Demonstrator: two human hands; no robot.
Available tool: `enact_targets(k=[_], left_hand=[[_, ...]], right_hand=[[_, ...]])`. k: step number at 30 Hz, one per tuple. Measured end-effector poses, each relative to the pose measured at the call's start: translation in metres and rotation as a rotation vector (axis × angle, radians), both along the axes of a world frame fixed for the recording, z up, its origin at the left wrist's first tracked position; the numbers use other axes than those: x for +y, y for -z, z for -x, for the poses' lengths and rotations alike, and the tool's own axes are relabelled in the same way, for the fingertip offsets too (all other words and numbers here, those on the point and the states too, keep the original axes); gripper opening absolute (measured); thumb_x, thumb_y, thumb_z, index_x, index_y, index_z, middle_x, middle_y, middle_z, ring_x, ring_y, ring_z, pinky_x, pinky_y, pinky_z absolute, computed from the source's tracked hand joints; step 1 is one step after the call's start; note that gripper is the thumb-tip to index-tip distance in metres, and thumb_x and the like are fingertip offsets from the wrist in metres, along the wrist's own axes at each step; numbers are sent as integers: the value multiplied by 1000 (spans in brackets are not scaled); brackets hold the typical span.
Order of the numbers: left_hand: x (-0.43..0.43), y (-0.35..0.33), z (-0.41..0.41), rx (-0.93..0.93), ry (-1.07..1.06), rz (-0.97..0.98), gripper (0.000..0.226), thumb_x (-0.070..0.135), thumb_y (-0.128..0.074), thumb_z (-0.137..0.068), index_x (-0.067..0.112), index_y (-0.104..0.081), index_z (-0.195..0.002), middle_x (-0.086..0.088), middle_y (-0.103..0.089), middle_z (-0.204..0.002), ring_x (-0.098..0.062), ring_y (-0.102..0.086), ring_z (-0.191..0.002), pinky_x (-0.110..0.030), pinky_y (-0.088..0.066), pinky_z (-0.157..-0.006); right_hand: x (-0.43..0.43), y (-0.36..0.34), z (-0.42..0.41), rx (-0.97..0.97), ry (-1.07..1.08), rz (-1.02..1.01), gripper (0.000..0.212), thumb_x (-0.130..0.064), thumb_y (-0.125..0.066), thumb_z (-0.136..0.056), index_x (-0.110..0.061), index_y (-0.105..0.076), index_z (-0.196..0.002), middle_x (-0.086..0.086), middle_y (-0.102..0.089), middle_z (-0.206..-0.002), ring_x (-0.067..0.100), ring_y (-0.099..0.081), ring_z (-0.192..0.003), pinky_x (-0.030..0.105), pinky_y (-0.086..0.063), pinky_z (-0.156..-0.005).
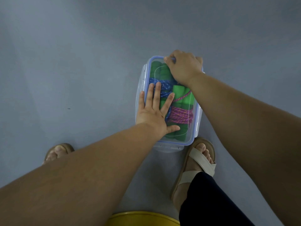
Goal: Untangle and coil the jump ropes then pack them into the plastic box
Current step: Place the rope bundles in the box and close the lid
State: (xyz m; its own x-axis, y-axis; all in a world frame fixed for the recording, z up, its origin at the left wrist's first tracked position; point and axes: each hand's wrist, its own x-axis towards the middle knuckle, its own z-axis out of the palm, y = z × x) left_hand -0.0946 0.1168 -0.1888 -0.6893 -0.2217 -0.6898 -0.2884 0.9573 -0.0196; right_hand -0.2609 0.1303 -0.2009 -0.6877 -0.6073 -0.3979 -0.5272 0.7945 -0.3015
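A clear plastic box with a blue-rimmed lid lies on the grey floor. Through the lid I see a coiled blue rope, a coiled pink rope and green handles. My left hand lies flat on the lid's near left part, fingers straight and spread. My right hand rests on the far end of the lid, its fingers curled over the far edge at what seems to be the latch, which is hidden.
My two sandalled feet stand near the box, the right foot close to its near corner and the left foot further left. A yellow round object shows at the bottom edge. Grey floor spreads all around.
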Motion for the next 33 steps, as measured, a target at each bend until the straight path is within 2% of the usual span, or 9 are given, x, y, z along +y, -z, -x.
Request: enact_targets(k=[6,13,17,21,24,26,28,33], left_hand=[[1,1,0,7,5,2,97,84,-11,-74,24,44,-126,-22,46,-140,-38,40,-131,-55,13,-113],[1,2,-1,11,10,15,96,84,-11,-74,24,44,-125,-22,45,-140,-38,40,-131,-55,15,-111],[1,1,1,1,3,8,96,84,-12,-74,24,44,-126,-22,46,-140,-38,40,-131,-55,16,-111],[0,1,1,-4,-1,-2,97,84,-12,-74,25,44,-126,-21,46,-140,-37,41,-130,-54,16,-111],[-1,1,0,-2,-1,-5,96,84,-12,-74,25,44,-125,-21,47,-140,-37,41,-130,-54,16,-112],[-1,1,0,-5,2,-7,96,84,-12,-74,25,44,-125,-20,48,-139,-37,41,-130,-54,16,-112],[0,1,-1,-7,10,-6,96,84,-12,-74,26,44,-125,-20,51,-134,-37,41,-130,-54,16,-112],[0,2,-5,-14,29,-6,97,85,-13,-74,26,44,-125,-19,52,-131,-36,42,-130,-54,16,-112]], right_hand=[[-1,2,0,43,34,13,47,-52,-32,-95,-20,-58,-119,8,-45,-129,26,-39,-123,39,-24,-104],[7,10,-7,165,36,111,51,-53,-36,-94,-10,-55,-115,10,-50,-121,27,-47,-113,35,-29,-99],[-1,8,-1,199,16,54,58,-56,-31,-94,-9,-61,-109,11,-54,-117,29,-40,-116,37,-30,-98],[-7,7,7,190,-2,-23,64,-61,-30,-92,-8,-63,-104,13,-58,-112,30,-42,-115,38,-32,-95],[-10,3,13,149,-25,-38,64,-63,-34,-90,-6,-63,-91,15,-60,-93,31,-52,-102,36,-37,-83],[-10,0,18,91,-20,-60,62,-64,-36,-89,-8,-54,-71,9,-52,-72,30,-53,-86,34,-36,-72],[-9,-3,21,45,-15,-102,61,-65,-36,-88,-11,-43,-59,4,-43,-61,25,-49,-78,31,-33,-68],[-7,-10,21,-44,19,-133,61,-64,-37,-88,-8,-54,-69,3,-43,-64,24,-51,-84,30,-36,-68]])
